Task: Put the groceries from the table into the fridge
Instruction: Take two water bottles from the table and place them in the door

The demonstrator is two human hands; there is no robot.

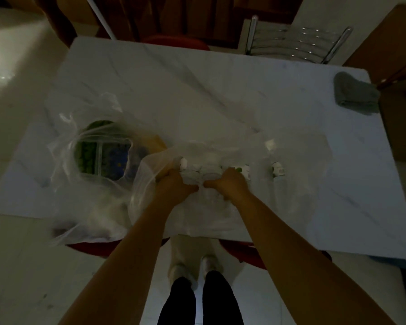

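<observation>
Both arms reach forward, side by side; left hand and right hand curl closed, thumbs nearly meeting, each gripping plastic.

Two clear plastic bags lie on the worktop. The left bag gapes open, showing green and blue packs. Just right of it, the middle bag is bunched over white-capped bottles, standing upright.

- Fingertips of both hands are buried in the bag folds.
- Bottles show only dimly through plastic; labels unreadable.
- Left bag blurred at its near corner.
- Chair mostly behind the table.
</observation>
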